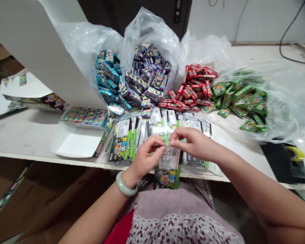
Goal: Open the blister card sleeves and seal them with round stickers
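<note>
Both hands pinched a printed hanging card (167, 166) at its top edge: the left hand (146, 157) and right hand (193, 142) each held a closed grip, thumb against fingers, and the card dangled past the front of the white surface (20, 135). A slackened grip could have dropped the card off that edge, while a stray wrist could have scattered the overlapping cards (123, 139) just beyond it. Farther beyond the card lay blue packets (106, 74), purple packets (147, 73), red packets (195, 86) and green packets (240, 100) in plastic bags (148, 30). To its right sat yellow tape (296, 153); below and left of it, a cardboard box (40, 200).
</note>
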Demonstrator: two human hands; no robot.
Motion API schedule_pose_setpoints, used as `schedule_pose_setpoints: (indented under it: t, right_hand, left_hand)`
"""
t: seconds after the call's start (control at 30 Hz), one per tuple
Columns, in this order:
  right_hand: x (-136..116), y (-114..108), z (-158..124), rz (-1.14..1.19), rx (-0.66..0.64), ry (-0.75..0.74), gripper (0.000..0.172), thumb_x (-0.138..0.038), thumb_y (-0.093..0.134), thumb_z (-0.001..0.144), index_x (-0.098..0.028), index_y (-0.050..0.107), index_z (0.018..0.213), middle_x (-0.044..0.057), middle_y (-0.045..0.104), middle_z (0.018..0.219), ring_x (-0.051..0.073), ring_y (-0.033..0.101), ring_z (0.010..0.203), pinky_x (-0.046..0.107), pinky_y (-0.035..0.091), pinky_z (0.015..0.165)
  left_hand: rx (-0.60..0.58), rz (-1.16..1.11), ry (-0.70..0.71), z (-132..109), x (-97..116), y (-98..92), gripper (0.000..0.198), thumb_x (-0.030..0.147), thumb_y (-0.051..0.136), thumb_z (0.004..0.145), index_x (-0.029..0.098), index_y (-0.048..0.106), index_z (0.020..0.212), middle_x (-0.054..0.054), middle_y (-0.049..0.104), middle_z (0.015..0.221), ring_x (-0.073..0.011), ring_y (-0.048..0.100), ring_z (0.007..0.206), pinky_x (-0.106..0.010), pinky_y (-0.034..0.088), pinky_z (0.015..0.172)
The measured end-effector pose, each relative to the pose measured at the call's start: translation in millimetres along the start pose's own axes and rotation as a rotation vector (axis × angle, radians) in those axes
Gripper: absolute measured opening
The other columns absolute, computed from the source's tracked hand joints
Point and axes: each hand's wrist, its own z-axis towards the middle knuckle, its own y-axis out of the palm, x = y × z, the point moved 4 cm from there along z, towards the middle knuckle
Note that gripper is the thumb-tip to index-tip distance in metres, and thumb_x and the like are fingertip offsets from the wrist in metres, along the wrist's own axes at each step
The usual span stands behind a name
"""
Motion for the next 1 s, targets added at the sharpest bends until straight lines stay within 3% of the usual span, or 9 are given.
schedule_pose_setpoints:
  t: [0.2,0.3,0.53,0.6,0.7,0.83,0.9,0.93,1.0]
  right_hand:
    - [6.8,9.1,12.8,-0.043,-0.058,0.098,0.012,-0.022,0.059,0.084,-0.019,0.059,0.073,0.001,0.062,0.07,0.013,0.055,0.065,0.027,0.04,0.06]
    - [7.2,10.2,14.4,-0.084,-0.057,0.124,0.013,-0.021,0.059,0.084,-0.018,0.059,0.071,0.0,0.06,0.066,0.012,0.052,0.062,0.026,0.037,0.057]
    - [12.3,11.2,20.4,-0.088,-0.067,0.135,0.015,-0.02,0.063,0.081,-0.018,0.058,0.067,-0.002,0.054,0.061,0.011,0.046,0.058,0.025,0.031,0.054]
    - [18.0,12.9,24.2,0.03,-0.069,0.165,0.014,-0.018,0.064,0.08,-0.019,0.057,0.068,-0.002,0.054,0.063,0.011,0.047,0.059,0.025,0.033,0.055]
    - [29.1,24.6,27.7,0.392,-0.138,0.303,0.009,-0.014,0.065,0.077,-0.019,0.057,0.075,-0.003,0.059,0.068,0.011,0.053,0.064,0.024,0.04,0.061]
    - [37.6,37.3,31.7,0.681,-0.34,0.417,0.008,-0.01,0.06,0.078,-0.017,0.061,0.074,-0.003,0.062,0.068,0.01,0.058,0.065,0.023,0.047,0.067]
    - [49.2,22.7,34.3,0.617,-0.364,0.432,0.008,-0.011,0.061,0.079,-0.017,0.066,0.077,-0.003,0.065,0.07,0.01,0.06,0.066,0.023,0.049,0.067]
    - [60.1,6.0,34.4,0.503,-0.292,0.458,0.007,-0.013,0.064,0.079,-0.018,0.068,0.081,-0.003,0.067,0.074,0.011,0.062,0.069,0.023,0.049,0.068]
    - [88.4,-44.1,27.4,0.196,-0.021,0.543,0.014,-0.021,0.067,0.082,-0.022,0.07,0.095,-0.001,0.071,0.09,0.013,0.065,0.084,0.024,0.05,0.077]
  left_hand:
    - [0.0,-0.028,-0.024,-0.2,-5.1,-6.3,0.004,0.022,0.056,0.09,0.019,0.059,0.089,-0.003,0.056,0.087,-0.0142,0.054,0.084,-0.03,0.043,0.075]
    - [0.008,-0.042,-0.039,0.7,-9.8,-4.2,0.011,0.026,0.066,0.084,0.019,0.059,0.089,-0.002,0.057,0.086,-0.0147,0.055,0.083,-0.03,0.044,0.074]
    - [0.056,-0.025,-0.041,2.2,-13.4,-1.1,0.011,0.022,0.068,0.082,0.02,0.058,0.086,0.0,0.057,0.082,-0.0131,0.055,0.08,-0.028,0.045,0.073]
    - [0.058,0.01,-0.042,2.4,-12.2,-3.5,0.01,0.022,0.067,0.082,0.02,0.057,0.087,0.0,0.057,0.082,-0.0128,0.056,0.079,-0.027,0.046,0.073]
    - [0.047,0.096,-0.076,0.8,-8.6,-5.7,0.016,0.022,0.067,0.082,0.021,0.057,0.095,-0.001,0.06,0.089,-0.0139,0.059,0.084,-0.027,0.049,0.076]
    - [-0.099,0.225,-0.199,-0.9,-3.8,-2.9,0.032,0.029,0.066,0.083,0.026,0.057,0.114,-0.004,0.065,0.109,-0.0184,0.063,0.099,-0.03,0.052,0.084]
    - [-0.123,0.236,-0.24,2.8,-2.8,-9.9,0.028,0.034,0.064,0.084,0.027,0.061,0.111,-0.002,0.067,0.108,-0.0192,0.065,0.097,-0.029,0.055,0.082]
    - [-0.063,0.236,-0.258,6.7,-3.4,-19.1,0.028,0.037,0.064,0.084,0.028,0.062,0.11,-0.002,0.068,0.106,-0.0194,0.066,0.093,-0.029,0.056,0.078]
    - [0.192,0.276,-0.288,16.0,-7.9,-48.1,0.034,0.041,0.063,0.083,0.03,0.061,0.115,-0.001,0.069,0.107,-0.0196,0.068,0.084,-0.029,0.059,0.069]
